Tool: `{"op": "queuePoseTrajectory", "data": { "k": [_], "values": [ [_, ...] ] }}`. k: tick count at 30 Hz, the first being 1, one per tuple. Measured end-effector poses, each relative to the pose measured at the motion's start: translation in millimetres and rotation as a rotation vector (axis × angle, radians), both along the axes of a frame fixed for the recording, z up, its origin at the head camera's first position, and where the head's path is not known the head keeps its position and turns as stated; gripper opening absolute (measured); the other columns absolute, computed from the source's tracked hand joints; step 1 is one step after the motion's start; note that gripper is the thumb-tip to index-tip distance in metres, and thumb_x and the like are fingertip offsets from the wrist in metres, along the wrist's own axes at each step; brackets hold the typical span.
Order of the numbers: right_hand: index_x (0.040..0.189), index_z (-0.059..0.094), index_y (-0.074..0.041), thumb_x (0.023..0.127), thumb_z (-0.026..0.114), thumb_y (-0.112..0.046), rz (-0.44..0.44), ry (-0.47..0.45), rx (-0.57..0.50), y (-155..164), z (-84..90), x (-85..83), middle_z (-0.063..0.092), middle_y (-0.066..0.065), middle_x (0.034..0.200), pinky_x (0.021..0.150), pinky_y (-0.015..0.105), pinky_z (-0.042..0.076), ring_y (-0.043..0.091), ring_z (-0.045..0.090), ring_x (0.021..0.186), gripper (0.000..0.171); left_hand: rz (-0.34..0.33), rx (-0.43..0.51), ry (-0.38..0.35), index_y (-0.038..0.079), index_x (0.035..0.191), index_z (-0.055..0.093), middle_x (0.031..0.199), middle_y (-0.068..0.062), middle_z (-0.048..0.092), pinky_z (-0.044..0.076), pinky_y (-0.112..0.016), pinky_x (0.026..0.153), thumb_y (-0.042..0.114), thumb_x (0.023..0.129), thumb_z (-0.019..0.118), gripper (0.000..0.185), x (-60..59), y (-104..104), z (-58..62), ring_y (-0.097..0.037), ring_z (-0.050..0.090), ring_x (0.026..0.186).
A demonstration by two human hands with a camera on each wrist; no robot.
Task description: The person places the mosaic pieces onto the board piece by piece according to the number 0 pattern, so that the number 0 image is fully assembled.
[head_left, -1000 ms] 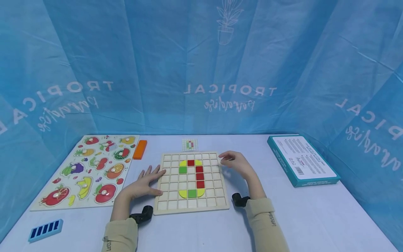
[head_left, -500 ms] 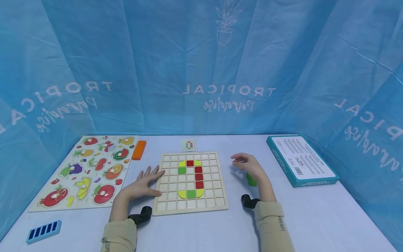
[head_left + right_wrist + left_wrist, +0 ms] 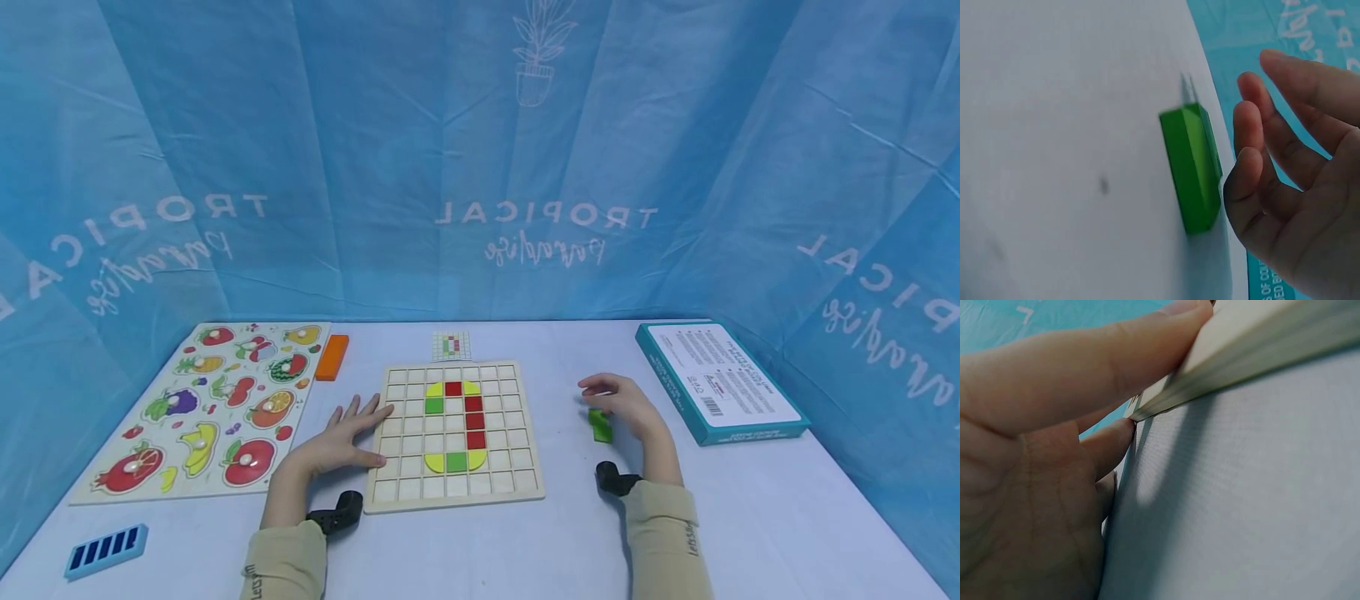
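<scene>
Right hand [image 3: 626, 406] hovers loose and empty beside the green block [image 3: 1192, 167], small, stiff, light: pinch its long edges.

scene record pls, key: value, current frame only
left hand: flat, fingers pressing on the left edge of the grid board
right hand: fingers loosely curled beside the green block, not gripping it
green block: lies on the white table, right of the board
board fill: red, green and yellow tiles in the middle cells
left of board: fruit puzzle, orange block, blue tray
right: teal box
</scene>
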State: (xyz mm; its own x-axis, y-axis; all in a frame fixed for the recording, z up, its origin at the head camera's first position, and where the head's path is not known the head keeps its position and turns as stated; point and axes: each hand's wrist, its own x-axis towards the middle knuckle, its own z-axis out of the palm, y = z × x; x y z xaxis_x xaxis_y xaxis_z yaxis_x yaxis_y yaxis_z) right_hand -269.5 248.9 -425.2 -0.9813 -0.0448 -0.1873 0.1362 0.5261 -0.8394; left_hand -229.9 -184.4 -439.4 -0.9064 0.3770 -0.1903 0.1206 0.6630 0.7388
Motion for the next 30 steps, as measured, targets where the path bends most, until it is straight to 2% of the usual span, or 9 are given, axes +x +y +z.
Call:
{"op": "queuePoseTrajectory", "data": {
  "k": [7, 14, 21, 30],
  "values": [
    [0.118, 0.059, -0.003, 0.082, 0.062, -0.007, 0.039, -0.013, -0.014, 14.5, -0.4, 5.6, 0.058, 0.016, 0.116, 0.075, 0.029, 0.044, 0.026, 0.051, 0.1, 0.036, 0.002, 0.002, -0.009, 0.006, 0.143, 0.03, 0.153, -0.021, 0.008, -0.012, -0.058, 0.108, 0.029, 0.069, 0.075, 0.09, 0.5, 0.7, 0.1, -0.041, -0.012, 0.138],
    [0.113, 0.061, -0.003, 0.071, 0.065, 0.004, 0.07, -0.048, 0.035, 18.9, -0.7, 7.2, 0.06, 0.014, 0.112, 0.075, 0.031, 0.042, 0.024, 0.049, 0.093, 0.043, 0.006, -0.011, -0.005, 0.006, 0.144, 0.031, 0.153, -0.02, 0.008, -0.012, -0.056, 0.109, 0.027, 0.07, 0.075, 0.089, -0.8, 0.1, -0.2, -0.04, -0.012, 0.139],
    [0.11, 0.063, -0.004, 0.071, 0.065, 0.003, 0.076, -0.055, 0.084, 15.8, -1.0, 7.8, 0.058, 0.011, 0.106, 0.074, 0.031, 0.042, 0.024, 0.048, 0.091, 0.039, 0.007, -0.009, -0.01, 0.007, 0.144, 0.031, 0.153, -0.02, 0.008, -0.012, -0.056, 0.109, 0.028, 0.07, 0.075, 0.089, -1.6, -0.6, -1.8, -0.039, -0.012, 0.139],
    [0.115, 0.062, -0.006, 0.07, 0.062, 0.007, 0.071, -0.047, 0.088, 12.8, -0.2, 6.3, 0.05, 0.011, 0.101, 0.074, 0.032, 0.041, 0.026, 0.044, 0.094, 0.046, 0.005, -0.001, -0.008, 0.006, 0.144, 0.031, 0.153, -0.02, 0.008, -0.012, -0.057, 0.109, 0.028, 0.07, 0.075, 0.089, -1.5, -1.0, -1.3, -0.04, -0.012, 0.139]
  ]
}}
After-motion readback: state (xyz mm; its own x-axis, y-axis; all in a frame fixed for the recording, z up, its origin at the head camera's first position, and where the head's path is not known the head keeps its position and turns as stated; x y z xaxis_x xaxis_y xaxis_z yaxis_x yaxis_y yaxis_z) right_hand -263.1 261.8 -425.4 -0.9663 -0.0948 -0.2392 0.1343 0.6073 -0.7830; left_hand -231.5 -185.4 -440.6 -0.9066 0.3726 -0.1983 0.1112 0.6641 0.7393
